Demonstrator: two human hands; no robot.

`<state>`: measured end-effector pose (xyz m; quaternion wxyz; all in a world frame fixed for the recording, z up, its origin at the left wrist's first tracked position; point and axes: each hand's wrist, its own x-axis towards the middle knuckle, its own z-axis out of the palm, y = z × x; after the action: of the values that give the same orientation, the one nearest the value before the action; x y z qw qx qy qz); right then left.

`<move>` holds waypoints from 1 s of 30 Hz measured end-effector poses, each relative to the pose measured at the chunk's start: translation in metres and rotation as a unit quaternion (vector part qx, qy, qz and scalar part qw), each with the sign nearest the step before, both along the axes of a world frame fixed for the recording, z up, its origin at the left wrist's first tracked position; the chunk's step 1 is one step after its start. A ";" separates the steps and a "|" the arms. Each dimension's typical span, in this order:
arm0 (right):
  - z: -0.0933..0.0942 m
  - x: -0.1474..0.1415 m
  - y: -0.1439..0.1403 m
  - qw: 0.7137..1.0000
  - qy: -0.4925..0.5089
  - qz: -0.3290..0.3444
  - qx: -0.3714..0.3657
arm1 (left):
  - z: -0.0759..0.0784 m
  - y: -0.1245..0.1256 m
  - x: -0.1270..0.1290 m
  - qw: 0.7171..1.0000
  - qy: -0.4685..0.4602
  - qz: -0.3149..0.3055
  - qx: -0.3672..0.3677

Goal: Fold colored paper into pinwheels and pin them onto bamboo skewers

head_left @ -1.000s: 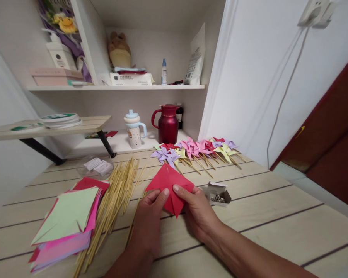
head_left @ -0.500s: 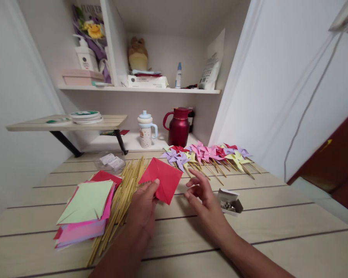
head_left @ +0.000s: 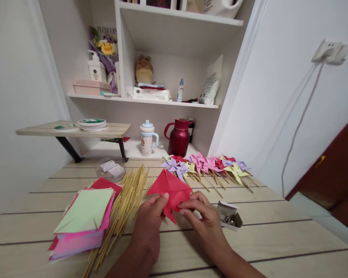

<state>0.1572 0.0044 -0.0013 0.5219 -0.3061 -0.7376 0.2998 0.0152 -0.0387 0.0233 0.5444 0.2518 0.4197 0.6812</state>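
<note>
Both hands are at the folding step of a paper pinwheel. The left hand (head_left: 150,220) pinches the lower left of a red cut square of paper (head_left: 171,191), held just above the middle of the pale plank worktop (head_left: 278,231), fingers clamped on it. The right hand (head_left: 204,214) grips its right side, thumb and forefinger closed on a flap. By my judgement, the flaps must next be drawn to the centre and held there for pinning.

Just right of the right hand lies a small open white box of metal pins (head_left: 229,217). Toward the left edge sits a stack of green, pink and red paper squares (head_left: 84,216), with a sheaf of bamboo skewers (head_left: 124,204) between it and the hands. Near the far edge lies a row of finished coloured paper pinwheels on sticks (head_left: 208,166). Nothing blocks the hands.
</note>
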 end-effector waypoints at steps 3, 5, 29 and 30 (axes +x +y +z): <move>0.001 0.001 0.001 0.999 0.024 -0.019 -0.032 | -0.001 -0.001 0.002 1.000 0.020 -0.002 -0.007; 0.001 0.002 0.001 0.997 0.038 -0.038 -0.053 | -0.004 0.000 0.003 0.999 0.038 -0.001 -0.016; 0.012 0.006 0.008 0.992 0.058 -0.055 -0.098 | 0.001 0.002 0.009 0.991 0.123 0.018 -0.041; 0.012 0.006 0.008 0.991 0.066 -0.054 -0.106 | 0.002 0.002 0.009 0.992 0.120 0.015 -0.042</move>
<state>0.1628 0.0122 0.0108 0.5496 -0.3787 -0.6478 0.3673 0.0244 -0.0372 0.0254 0.4900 0.3026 0.5141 0.6356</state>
